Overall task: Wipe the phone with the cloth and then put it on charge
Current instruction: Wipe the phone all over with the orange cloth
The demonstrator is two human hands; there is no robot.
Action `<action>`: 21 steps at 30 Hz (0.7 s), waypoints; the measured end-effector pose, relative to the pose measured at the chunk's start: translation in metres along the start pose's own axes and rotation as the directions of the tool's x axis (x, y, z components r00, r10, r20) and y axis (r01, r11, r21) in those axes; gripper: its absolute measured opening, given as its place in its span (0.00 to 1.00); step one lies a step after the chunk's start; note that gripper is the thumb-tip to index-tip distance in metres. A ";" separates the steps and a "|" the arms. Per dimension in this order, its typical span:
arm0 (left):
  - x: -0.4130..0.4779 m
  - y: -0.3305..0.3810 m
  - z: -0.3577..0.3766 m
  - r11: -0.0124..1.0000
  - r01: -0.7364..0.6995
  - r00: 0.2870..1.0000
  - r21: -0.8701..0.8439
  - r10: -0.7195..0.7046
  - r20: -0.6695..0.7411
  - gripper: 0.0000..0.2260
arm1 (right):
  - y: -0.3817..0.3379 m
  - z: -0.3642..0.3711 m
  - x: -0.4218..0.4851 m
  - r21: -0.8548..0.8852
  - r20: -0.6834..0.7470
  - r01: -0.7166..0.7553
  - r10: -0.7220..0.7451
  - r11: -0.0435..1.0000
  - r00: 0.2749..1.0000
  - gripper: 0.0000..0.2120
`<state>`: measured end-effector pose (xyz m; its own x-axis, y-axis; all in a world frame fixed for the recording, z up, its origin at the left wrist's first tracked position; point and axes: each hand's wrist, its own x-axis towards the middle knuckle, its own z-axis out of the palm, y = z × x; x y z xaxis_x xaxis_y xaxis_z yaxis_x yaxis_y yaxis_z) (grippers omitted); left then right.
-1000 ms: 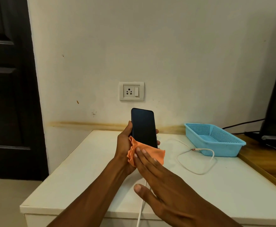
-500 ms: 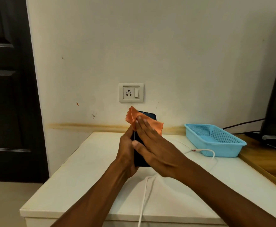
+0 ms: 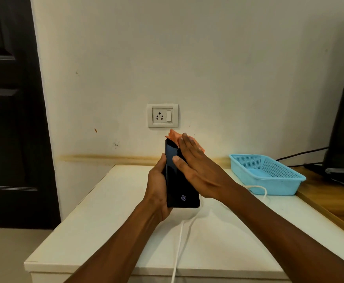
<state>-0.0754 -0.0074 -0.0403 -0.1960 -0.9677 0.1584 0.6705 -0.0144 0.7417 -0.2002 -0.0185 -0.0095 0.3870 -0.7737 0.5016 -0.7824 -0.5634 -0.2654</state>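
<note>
Your table (image 3: 97,217) is bare on the left; white cable (image 3: 179,242) crosses the middle, blue basket (image 3: 269,176) blocks the right, socket (image 3: 163,115) is unobstructed above.

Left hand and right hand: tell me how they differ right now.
The left hand is wrapped around the phone, gripping its edge and holding it upright; the right hand lies flat across the screen. The right hand presses the orange cloth against the phone's top; the left hand touches no cloth. Left fingers are curled, right fingers stretched out straight. Both are bare and on the phone, above the white table.
</note>
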 end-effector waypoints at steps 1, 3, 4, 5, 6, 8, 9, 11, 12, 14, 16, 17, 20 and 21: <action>0.001 0.000 0.000 1.000 -0.003 1.000 -0.002 0.003 0.002 0.21 | 0.003 0.000 -0.001 -0.009 -0.003 -0.011 0.011 1.000 1.000 0.32; 0.002 -0.001 -0.001 1.000 0.001 1.000 0.003 -0.001 -0.003 0.21 | 0.006 -0.001 -0.003 -0.025 0.002 -0.024 0.024 0.999 1.000 0.31; 0.002 -0.002 -0.002 1.000 0.001 1.000 0.010 -0.001 -0.010 0.21 | 0.007 -0.001 -0.004 -0.029 0.001 -0.027 0.027 0.999 1.000 0.31; 0.003 -0.002 -0.002 1.000 -0.001 1.000 0.019 0.001 -0.018 0.22 | 0.006 -0.001 -0.005 -0.030 -0.001 -0.027 0.027 0.999 1.000 0.31; 0.003 -0.003 -0.002 1.000 -0.004 1.000 0.026 0.005 -0.026 0.22 | 0.006 -0.002 -0.006 -0.027 -0.004 -0.025 0.025 0.999 1.000 0.31; 0.004 -0.002 -0.004 1.000 -0.013 0.999 0.022 0.014 -0.040 0.22 | 0.002 0.000 -0.010 -0.016 -0.003 -0.017 0.017 1.000 1.000 0.32; 0.004 -0.001 -0.005 1.000 -0.018 0.999 0.017 0.019 -0.041 0.23 | 0.001 0.001 -0.013 -0.012 0.000 -0.012 0.012 1.000 1.000 0.32; 0.005 -0.001 -0.007 1.000 -0.020 0.999 0.004 0.020 -0.037 0.24 | -0.003 0.004 -0.021 -0.021 0.009 0.000 0.000 1.000 1.000 0.33; 0.005 0.000 -0.008 1.000 -0.018 0.999 -0.001 0.018 -0.039 0.25 | -0.005 0.005 -0.026 -0.027 0.014 0.003 -0.003 1.000 1.000 0.33; 0.005 0.000 -0.009 1.000 -0.017 0.999 0.010 0.017 -0.051 0.24 | -0.008 0.006 -0.039 -0.034 0.022 0.011 -0.010 0.999 1.000 0.35; 0.005 0.000 -0.009 1.000 -0.004 0.999 0.007 0.004 -0.046 0.24 | -0.010 0.006 -0.053 -0.051 0.031 0.019 -0.017 0.999 0.999 0.35; 0.004 0.000 -0.008 1.000 0.004 0.999 0.005 -0.003 -0.043 0.25 | -0.011 0.006 -0.061 -0.060 0.039 0.021 -0.019 0.998 0.999 0.35; 0.001 0.002 -0.007 0.999 0.030 0.998 -0.016 -0.030 -0.046 0.24 | -0.013 0.007 -0.080 -0.094 0.065 0.041 -0.035 0.995 0.997 0.35; 0.000 0.003 -0.006 0.999 0.027 0.998 -0.021 -0.028 -0.059 0.24 | -0.013 0.008 -0.086 -0.104 0.075 0.047 -0.039 0.993 0.996 0.35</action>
<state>-0.0692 -0.0090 -0.0420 -0.1723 -0.9801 0.0991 0.6799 -0.0456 0.7319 -0.2190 0.0525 -0.0559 0.4528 -0.7705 0.4486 -0.8101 -0.5657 -0.1541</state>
